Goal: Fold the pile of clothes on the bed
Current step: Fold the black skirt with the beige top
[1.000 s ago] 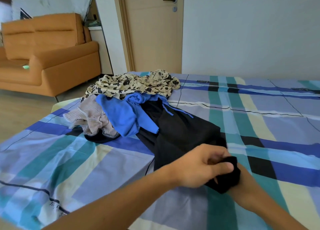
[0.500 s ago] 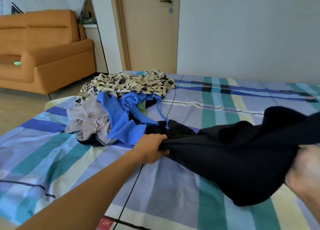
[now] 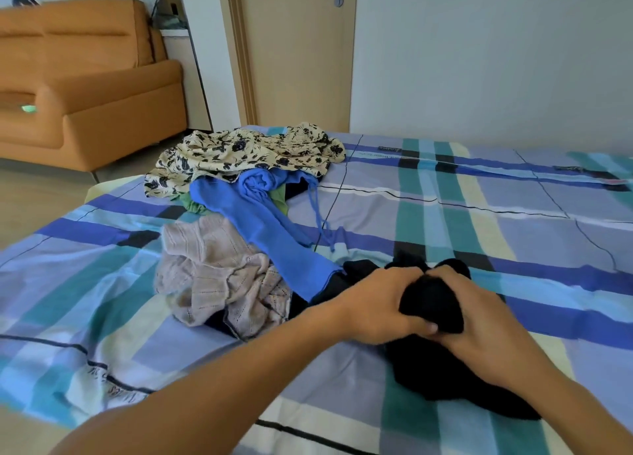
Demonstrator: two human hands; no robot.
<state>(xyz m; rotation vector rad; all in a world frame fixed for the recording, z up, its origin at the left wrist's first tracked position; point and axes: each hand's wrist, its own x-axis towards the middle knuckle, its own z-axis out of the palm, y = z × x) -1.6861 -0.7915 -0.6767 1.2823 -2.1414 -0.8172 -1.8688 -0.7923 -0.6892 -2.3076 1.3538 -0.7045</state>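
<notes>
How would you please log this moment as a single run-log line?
step: black garment bunched | left hand: grips it | right hand: grips it | unfolded: blue top, beige knit, floral garment

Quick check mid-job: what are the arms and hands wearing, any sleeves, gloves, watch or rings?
Nothing visible. The left hand and right hand are ungloved, no rings showing, though blur softens detail. The left forearm and right forearm are bare to the frame edge: no sleeves, watch or bands.
</notes>
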